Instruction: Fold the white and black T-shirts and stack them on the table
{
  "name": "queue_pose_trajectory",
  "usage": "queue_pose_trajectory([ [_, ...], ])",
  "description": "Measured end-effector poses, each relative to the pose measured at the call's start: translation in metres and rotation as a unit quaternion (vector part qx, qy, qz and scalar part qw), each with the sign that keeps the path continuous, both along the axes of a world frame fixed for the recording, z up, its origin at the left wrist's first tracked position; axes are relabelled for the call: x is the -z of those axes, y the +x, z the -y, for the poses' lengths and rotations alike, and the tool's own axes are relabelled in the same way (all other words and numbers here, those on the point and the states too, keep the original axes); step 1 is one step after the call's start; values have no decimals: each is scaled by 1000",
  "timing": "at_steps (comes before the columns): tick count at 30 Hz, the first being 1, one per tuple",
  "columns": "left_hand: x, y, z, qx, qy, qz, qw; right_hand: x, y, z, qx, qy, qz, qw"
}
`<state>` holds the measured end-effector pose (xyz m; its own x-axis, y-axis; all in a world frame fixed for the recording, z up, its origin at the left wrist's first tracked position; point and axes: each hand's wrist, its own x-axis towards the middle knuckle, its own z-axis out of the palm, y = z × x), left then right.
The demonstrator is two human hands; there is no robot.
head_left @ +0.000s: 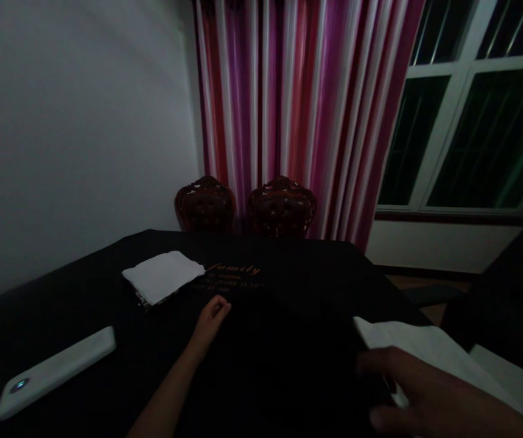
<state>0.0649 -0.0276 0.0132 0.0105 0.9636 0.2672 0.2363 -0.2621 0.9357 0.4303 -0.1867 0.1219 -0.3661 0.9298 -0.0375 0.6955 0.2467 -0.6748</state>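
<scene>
A dark garment with orange lettering (236, 277) lies spread over the black-covered table (83, 292). My left hand (213, 317) reaches out over it with fingers curled in, pinching at the dark cloth just below the lettering. My right hand (419, 389) is close to the camera at the lower right, blurred, its fingers resting on the edge of a white cloth (430, 353). A folded white cloth (163, 277) lies on the table to the left of the lettering.
A long white device with a small light (51, 371) lies near the table's left front. Two carved dark chairs (282, 207) stand behind the table before a striped pink curtain (298, 109). A dark window (475, 121) is at the right.
</scene>
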Motion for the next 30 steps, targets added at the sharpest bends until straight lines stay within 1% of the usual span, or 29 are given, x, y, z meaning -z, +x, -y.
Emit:
queue_pose_trajectory([
  [1,-1,1,1,2,1,2,1000,-4,-1,8,-20,-35,22,999],
  [2,-3,2,2,4,3,3,1000,-7,-4,11,-28,-52,32,998],
  [3,-5,4,3,7,7,3,1000,-10,-9,11,-27,-51,34,998],
  [5,-11,7,7,14,19,2,1000,-12,-23,2,-9,-8,22,1000],
  [7,-21,14,14,28,31,-5,999,-12,-39,-15,1,54,-2,999],
  [9,-32,24,25,52,39,-19,998,-11,-57,-34,1,99,-29,995],
  [11,-43,38,40,79,44,-37,995,-7,-74,-49,-3,117,-47,992],
  [13,-49,53,57,95,50,-54,993,-3,-89,-59,-6,126,-60,990],
  [15,-52,66,72,79,59,-58,993,1,-101,-63,-7,137,-75,988],
  [17,-53,75,84,43,54,-41,997,4,-108,-63,-5,150,-91,985],
  [19,-56,81,91,21,30,2,999,6,-110,-61,2,165,-109,980],
  [21,-62,83,94,17,7,51,999,3,-107,-59,15,183,-128,975],
  [23,-72,81,93,-3,12,102,995,-6,-99,-60,33,203,-147,968],
  [25,-86,72,89,-50,39,151,987,-23,-84,-62,55,225,-163,959],
  [27,-104,54,82,-100,71,194,973,-48,-61,-64,91,256,-189,944],
  [30,-138,20,77,-161,127,229,951,-94,-21,-60,162,315,-228,907],
])
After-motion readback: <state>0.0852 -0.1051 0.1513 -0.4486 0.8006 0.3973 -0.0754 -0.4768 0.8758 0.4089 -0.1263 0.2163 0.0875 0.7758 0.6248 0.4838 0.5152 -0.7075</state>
